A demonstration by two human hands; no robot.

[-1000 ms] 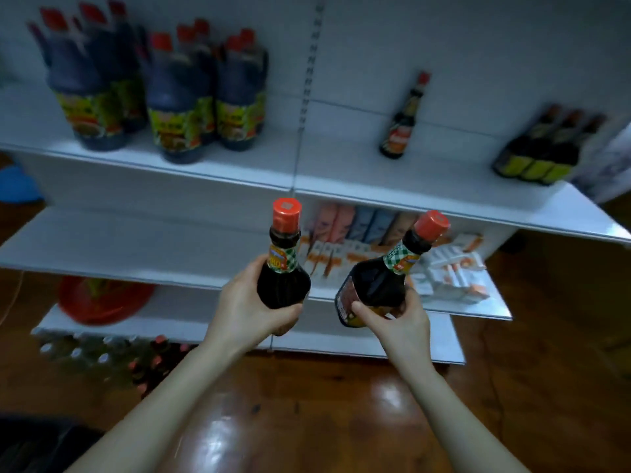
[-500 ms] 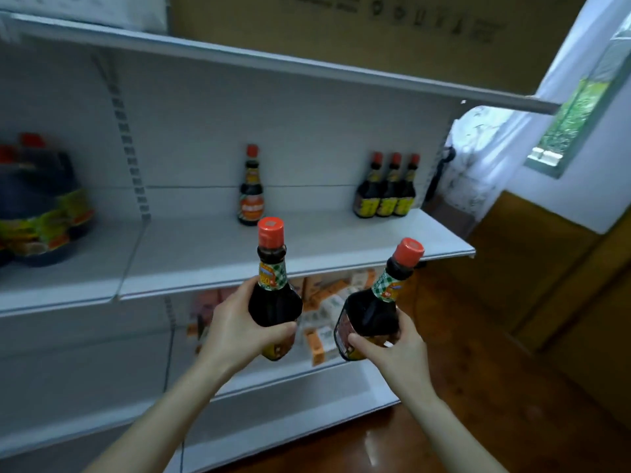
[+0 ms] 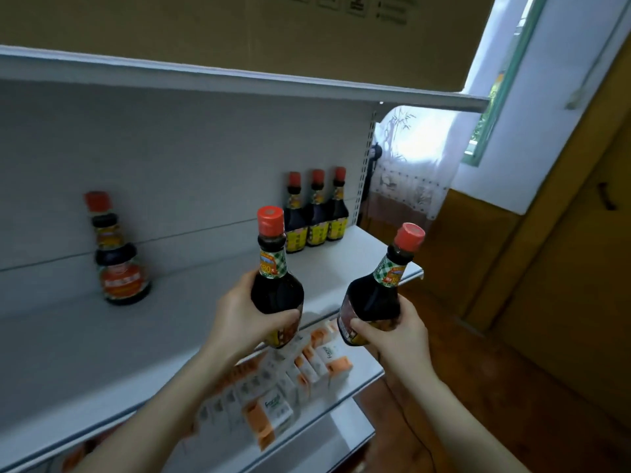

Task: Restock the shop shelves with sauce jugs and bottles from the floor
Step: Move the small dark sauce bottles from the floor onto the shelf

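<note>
My left hand (image 3: 239,319) grips a dark sauce bottle (image 3: 275,285) with a red cap, held upright in front of the white middle shelf (image 3: 102,353). My right hand (image 3: 399,339) grips a second, matching bottle (image 3: 375,295), tilted to the right near the shelf's right end. Three similar bottles (image 3: 316,216) with yellow labels stand in a row at the back right of that shelf. A single rounder bottle (image 3: 117,257) with an orange label stands at the back left.
A shelf below holds rows of small white and orange boxes (image 3: 290,380). A cardboard box (image 3: 239,29) rests on the top shelf. A curtained window (image 3: 413,155), a wooden floor and brown cabinet doors (image 3: 563,268) lie to the right.
The view has swung up and to the right, from the lower shelves and jugs to the right end of the middle shelf. Both hands still hold their bottles, now nearer the shelf.
</note>
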